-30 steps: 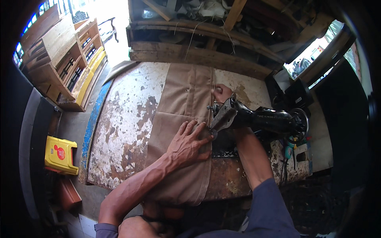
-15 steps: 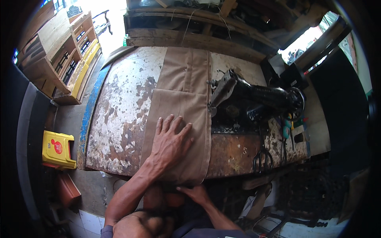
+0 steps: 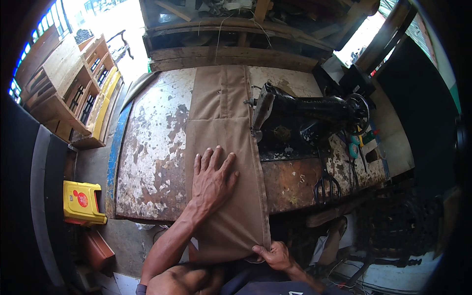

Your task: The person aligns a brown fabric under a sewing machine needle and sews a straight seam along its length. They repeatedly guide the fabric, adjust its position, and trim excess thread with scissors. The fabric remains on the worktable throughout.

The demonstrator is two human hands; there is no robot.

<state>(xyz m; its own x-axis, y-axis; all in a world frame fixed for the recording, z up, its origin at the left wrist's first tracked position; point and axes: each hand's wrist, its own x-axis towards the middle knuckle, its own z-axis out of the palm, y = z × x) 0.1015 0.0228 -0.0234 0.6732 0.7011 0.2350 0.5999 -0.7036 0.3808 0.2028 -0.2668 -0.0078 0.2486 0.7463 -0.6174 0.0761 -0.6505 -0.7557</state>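
Note:
A long brown cloth piece (image 3: 221,132) with stitched seams runs from the back of the worn table down over its front edge toward my lap. My left hand (image 3: 214,174) lies flat on the cloth, fingers stretched out and a little apart. At the near right corner, below the table edge, my right hand (image 3: 275,255) pinches the cloth's hem between thumb and fingers. A black sewing machine (image 3: 309,108) stands just right of the cloth, its needle end beside the cloth's right seam.
Black-handled scissors (image 3: 327,187) and small coloured tools (image 3: 354,147) lie right of the machine. A yellow plastic stool (image 3: 83,201) stands on the floor at left, near wooden shelving (image 3: 83,93). Wooden racks (image 3: 236,42) rise behind the table (image 3: 152,147).
My right hand has taken hold of the hem, and the cloth's near end now reaches further down over my lap. My left hand stays flat on the cloth. The view has shifted slightly.

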